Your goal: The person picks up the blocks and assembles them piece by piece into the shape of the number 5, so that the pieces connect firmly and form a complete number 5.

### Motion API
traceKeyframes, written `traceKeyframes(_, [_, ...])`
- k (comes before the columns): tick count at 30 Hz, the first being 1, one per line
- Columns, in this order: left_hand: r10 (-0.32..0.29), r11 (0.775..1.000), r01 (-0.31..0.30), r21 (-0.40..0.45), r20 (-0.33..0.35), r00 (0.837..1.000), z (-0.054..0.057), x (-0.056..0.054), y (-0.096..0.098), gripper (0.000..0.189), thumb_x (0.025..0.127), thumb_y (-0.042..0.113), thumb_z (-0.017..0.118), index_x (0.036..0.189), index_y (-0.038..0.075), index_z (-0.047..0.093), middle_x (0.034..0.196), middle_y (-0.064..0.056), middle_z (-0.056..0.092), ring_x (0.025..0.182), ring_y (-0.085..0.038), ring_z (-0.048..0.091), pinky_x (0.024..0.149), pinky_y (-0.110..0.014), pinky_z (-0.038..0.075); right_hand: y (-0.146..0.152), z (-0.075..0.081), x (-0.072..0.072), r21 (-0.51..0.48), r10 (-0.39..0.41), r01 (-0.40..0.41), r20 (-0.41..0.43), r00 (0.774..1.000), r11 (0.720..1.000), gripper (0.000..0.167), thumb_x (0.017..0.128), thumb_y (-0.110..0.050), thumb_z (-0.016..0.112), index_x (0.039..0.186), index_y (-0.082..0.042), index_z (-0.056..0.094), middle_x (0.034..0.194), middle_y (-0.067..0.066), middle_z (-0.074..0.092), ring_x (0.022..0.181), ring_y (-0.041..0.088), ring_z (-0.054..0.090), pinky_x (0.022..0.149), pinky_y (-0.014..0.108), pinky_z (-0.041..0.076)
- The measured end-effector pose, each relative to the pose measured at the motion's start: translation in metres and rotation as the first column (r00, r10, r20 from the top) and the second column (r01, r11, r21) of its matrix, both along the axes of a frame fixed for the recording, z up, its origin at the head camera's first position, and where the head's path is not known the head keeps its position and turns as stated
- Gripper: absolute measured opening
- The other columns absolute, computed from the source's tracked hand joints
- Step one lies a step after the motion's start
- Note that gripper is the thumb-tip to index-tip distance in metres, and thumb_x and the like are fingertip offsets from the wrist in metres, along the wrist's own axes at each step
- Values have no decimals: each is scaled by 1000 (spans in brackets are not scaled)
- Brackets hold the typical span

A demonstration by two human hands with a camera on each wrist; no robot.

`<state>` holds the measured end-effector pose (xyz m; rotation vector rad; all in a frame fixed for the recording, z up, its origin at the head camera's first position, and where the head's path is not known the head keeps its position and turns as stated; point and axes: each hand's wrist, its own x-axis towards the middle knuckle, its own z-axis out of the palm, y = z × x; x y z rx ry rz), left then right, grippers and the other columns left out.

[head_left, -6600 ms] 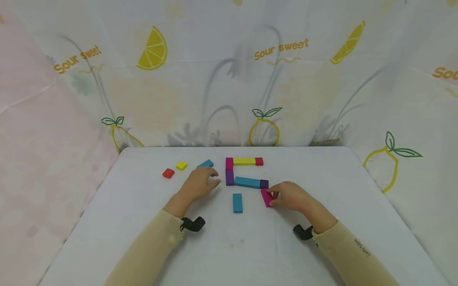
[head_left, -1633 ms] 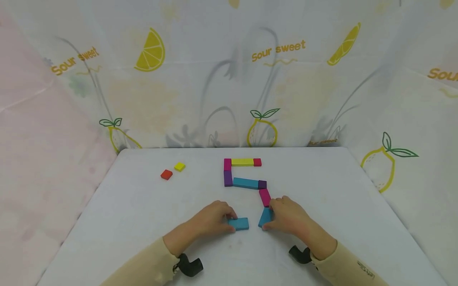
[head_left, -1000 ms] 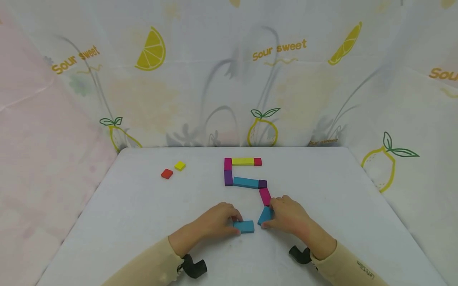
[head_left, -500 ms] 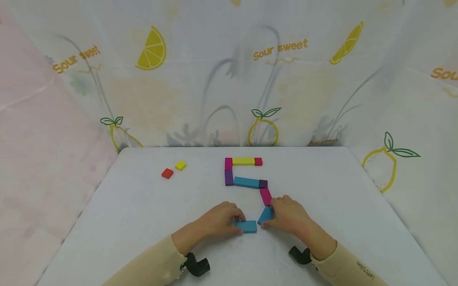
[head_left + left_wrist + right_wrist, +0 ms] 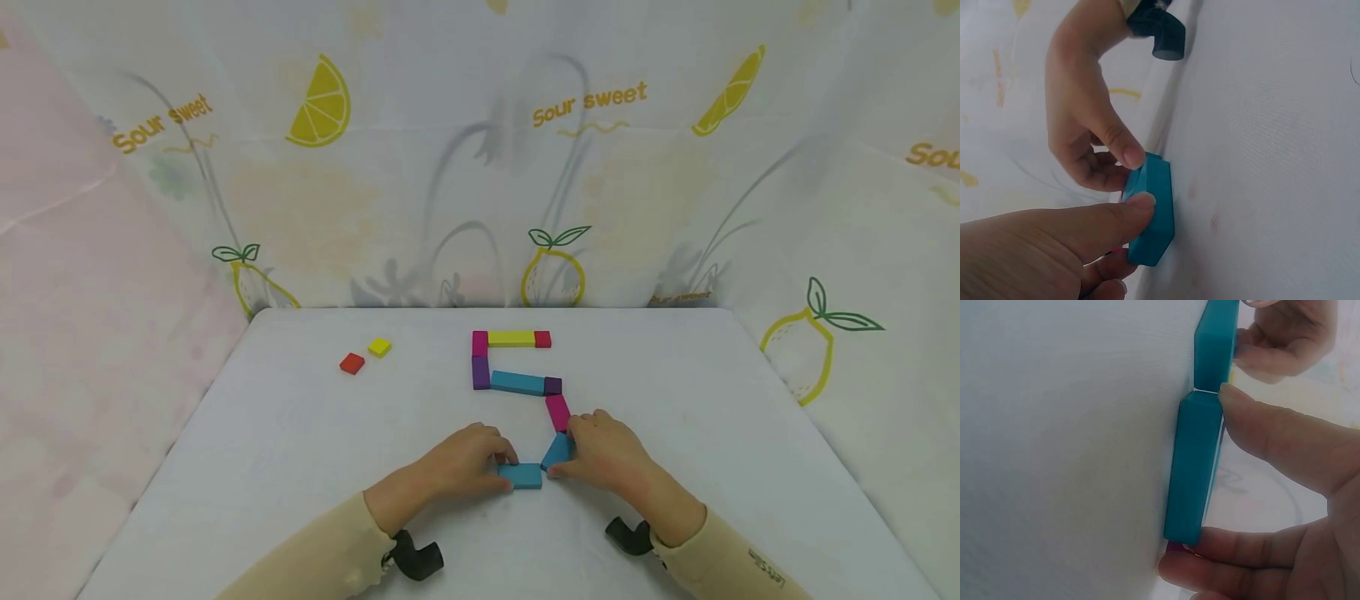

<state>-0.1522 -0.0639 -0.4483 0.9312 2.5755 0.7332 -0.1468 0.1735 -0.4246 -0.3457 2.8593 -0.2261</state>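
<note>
My left hand (image 5: 461, 462) pinches a flat blue block (image 5: 525, 476) at its left end, thumb on the near side and fingers on the far side. Its right end meets the lower corner of a slanted blue block (image 5: 557, 451), which my right hand (image 5: 611, 450) holds between thumb and fingertips. In the right wrist view the two blocks sit end to end, a thin line between them. Above the slanted block runs a magenta block (image 5: 558, 413), then a small dark purple block (image 5: 552, 386) and a long blue block (image 5: 517, 382).
The row continues with a purple block (image 5: 480, 373), another magenta block (image 5: 480, 343), a yellow bar (image 5: 512, 339) and a small red block (image 5: 543, 339). Loose at the left lie an orange-red block (image 5: 352, 363) and a yellow block (image 5: 380, 347). A printed cloth hangs behind the white table (image 5: 637, 350).
Earlier, the right hand held the magenta block; it now holds a blue one below it. The left hand has come forward from the far left, then slid its blue block right against the slanted one.
</note>
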Motion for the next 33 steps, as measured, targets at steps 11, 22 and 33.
traceKeyframes(11, [3,1000,-3,-8,-5,1000,0,2,1,26,85,29,82,109,21,75,94,13,62,93,-5,52,84,-23,49,1,1,1,-2,12,-12,-13,1000,1000,66,68,-55,87,105,-5,66,85,3,61,86,21,53,73,37,53])
traceKeyframes(22, [-4,1000,4,-8,-20,1000,3,2,1,25,85,28,81,109,20,76,94,13,62,92,-5,53,84,-22,49,-1,1,3,2,1,-1,-15,1000,1000,66,69,-55,87,104,-4,65,82,3,59,85,21,53,73,36,52])
traceKeyframes(33, [-4,1000,3,-10,-30,1000,1,0,-2,25,86,28,81,109,21,76,94,14,62,93,-4,53,85,-23,49,-3,1,3,2,-2,2,-24,1000,1000,65,68,-55,87,102,-5,64,81,3,58,84,21,52,71,35,51])
